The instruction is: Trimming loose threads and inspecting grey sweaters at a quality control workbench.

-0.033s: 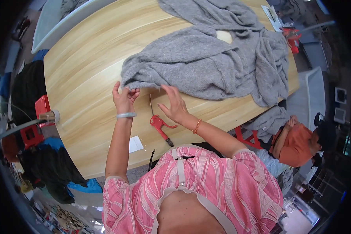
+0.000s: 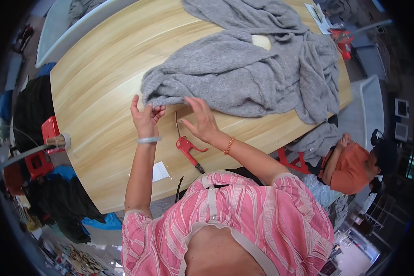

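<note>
A grey knitted garment (image 2: 221, 78) lies rumpled across the table, with a sleeve-like part reaching toward me. My left hand (image 2: 146, 118) is closed on the near left edge of the knit, pinching it between thumb and fingers. At the same edge, a little to the right, my right hand (image 2: 201, 120) has its fingers stretched and its thumb apart; the fingertips touch or nearly touch the fabric. Below the hands lies a red air blow gun (image 2: 187, 146) with a thin metal nozzle pointing toward the garment.
The wood-grain table (image 2: 94, 92) carries a small white card (image 2: 160, 171) near its front edge and papers (image 2: 318, 18) at the far right. A pale bin (image 2: 55, 41) adjoins the far left. At the right sits another person in orange (image 2: 352, 170). Red stools (image 2: 39, 163) and dark clothes (image 2: 62, 198) lie left.
My right fingertips have shifted slightly left along the garment edge. The left hand keeps its pinch, and the whole view has moved a little.
</note>
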Demonstrator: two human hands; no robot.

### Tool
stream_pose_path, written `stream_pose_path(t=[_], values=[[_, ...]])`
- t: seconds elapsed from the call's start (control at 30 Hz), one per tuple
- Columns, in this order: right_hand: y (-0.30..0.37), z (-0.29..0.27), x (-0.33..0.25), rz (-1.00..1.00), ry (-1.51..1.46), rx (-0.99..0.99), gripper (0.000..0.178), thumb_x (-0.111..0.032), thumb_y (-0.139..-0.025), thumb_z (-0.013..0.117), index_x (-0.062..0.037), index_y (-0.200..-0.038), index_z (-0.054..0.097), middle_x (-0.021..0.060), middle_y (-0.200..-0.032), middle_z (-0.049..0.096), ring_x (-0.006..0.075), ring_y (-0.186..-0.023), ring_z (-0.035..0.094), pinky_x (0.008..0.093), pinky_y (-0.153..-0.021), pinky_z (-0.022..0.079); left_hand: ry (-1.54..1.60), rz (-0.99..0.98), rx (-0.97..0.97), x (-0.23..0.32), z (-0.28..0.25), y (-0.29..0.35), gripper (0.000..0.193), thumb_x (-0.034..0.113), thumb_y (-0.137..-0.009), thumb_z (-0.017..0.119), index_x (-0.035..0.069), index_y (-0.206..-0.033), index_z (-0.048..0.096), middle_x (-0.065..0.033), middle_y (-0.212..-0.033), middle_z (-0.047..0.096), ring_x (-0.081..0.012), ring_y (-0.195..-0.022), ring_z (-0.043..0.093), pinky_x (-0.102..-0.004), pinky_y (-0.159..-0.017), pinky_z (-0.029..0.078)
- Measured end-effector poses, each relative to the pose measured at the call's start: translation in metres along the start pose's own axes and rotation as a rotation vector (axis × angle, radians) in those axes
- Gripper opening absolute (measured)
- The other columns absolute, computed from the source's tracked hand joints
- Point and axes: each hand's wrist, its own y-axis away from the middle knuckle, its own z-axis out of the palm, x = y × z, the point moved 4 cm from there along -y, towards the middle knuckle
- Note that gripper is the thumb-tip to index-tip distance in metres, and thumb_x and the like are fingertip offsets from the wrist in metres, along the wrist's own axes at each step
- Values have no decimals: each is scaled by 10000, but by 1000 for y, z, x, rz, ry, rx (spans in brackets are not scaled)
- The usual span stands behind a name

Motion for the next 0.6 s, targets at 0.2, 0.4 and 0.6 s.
stream_pose_path(t=[0.2, 0.4, 0.6], values=[[-20, -1, -11, -118, -87, -193, 345, -91, -716, 640, -36, -1047, 561, 125, -998, 564, 334, -935, 540, 421, -836, 429, -855, 577, -196, 48, 42, 27, 474, -12, -841, 515, 88, -1301, 457, -152, -1060, 586, -268, -1011, 588, -358, -810, 506], [-10, -34, -19, -192, -45, -130, 197, -122, -755, 622, -70, -942, 592, 125, -871, 578, 315, -769, 569, 382, -653, 460, -1335, 951, -592, 44, 73, 65, 635, 4, -689, 591, 131, -1302, 482, -103, -1150, 526, -294, -1064, 485, -496, -1102, 195], [-17, -42, -23, 234, -390, -508, 282, -256, -812, 656, -45, -989, 594, 132, -764, 608, 260, -695, 605, 329, -630, 472, -856, 390, -730, 28, 52, 51, 336, 96, -787, 660, 28, -1110, 595, -84, -895, 645, -139, -781, 609, -324, -879, 454]])
